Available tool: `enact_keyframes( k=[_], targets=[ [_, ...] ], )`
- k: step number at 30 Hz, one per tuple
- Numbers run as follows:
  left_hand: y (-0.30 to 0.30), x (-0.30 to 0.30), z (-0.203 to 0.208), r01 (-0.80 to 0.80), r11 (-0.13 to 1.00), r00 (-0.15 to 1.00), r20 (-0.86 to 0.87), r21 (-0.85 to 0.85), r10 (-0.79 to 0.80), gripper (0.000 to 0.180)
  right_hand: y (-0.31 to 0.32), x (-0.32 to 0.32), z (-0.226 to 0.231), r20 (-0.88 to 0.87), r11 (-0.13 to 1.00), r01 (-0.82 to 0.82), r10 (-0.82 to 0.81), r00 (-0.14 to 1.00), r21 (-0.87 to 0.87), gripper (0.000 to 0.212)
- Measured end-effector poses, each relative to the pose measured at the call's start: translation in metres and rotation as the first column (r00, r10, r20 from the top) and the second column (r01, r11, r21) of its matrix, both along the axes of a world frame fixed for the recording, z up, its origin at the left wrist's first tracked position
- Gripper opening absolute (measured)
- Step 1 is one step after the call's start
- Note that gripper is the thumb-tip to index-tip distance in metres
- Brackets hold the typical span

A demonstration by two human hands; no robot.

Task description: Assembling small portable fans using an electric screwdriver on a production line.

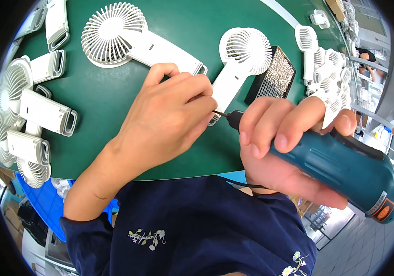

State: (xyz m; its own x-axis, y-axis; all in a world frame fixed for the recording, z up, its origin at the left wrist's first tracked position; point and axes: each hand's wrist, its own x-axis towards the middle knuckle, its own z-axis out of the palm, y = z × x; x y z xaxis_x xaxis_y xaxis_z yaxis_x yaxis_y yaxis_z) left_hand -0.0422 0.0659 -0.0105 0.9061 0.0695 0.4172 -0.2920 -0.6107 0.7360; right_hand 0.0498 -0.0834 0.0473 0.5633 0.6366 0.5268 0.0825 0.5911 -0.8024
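Observation:
My right hand is wrapped round a teal electric screwdriver. Its thin dark bit points left, and the tip meets the fingertips of my left hand. Those left fingers are pinched together; whatever they hold is hidden. Just beyond them lies a white handheld fan, its handle end partly covered by my fingers. Another white handheld fan lies to the left, the end of its handle behind my left knuckles.
A black tray full of small metal screws sits right of the nearer fan. More white fans are piled at the left edge of the green table, and white fan parts are heaped at the right. A blue bin stands below.

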Motion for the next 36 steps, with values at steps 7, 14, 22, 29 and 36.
enact_keyframes(
  k=[7,14,22,29,36],
  targets=[
    [-0.0005,-0.0002,-0.0029,0.018,0.999,1.0,0.0,0.036,-0.018,0.027,0.0015,-0.0018,-0.0026,-0.032,0.999,-0.014,0.015,0.999,0.039,0.08],
    [-0.0018,-0.0015,0.0013,0.03,0.999,1.0,-0.005,0.032,-0.03,0.027,0.0016,-0.0019,0.0026,0.016,0.999,-0.039,0.039,0.999,0.01,0.081],
    [-0.0071,0.0013,-0.0005,0.051,0.999,0.999,0.012,-0.016,-0.051,0.027,-0.0024,0.0003,0.0041,0.011,1.0,-0.003,0.003,1.0,-0.011,0.085],
    [-0.0071,0.0015,-0.0036,0.061,0.998,0.998,-0.014,0.031,-0.06,0.027,-0.0054,0.0032,0.0011,-0.027,0.999,-0.038,0.037,0.999,-0.027,0.087],
    [-0.0078,0.0001,-0.0052,0.054,0.998,0.998,-0.04,0.033,-0.052,0.029,-0.005,-0.0004,0.0018,0.011,0.992,-0.077,0.079,0.997,-0.096,0.084]
  ],
)
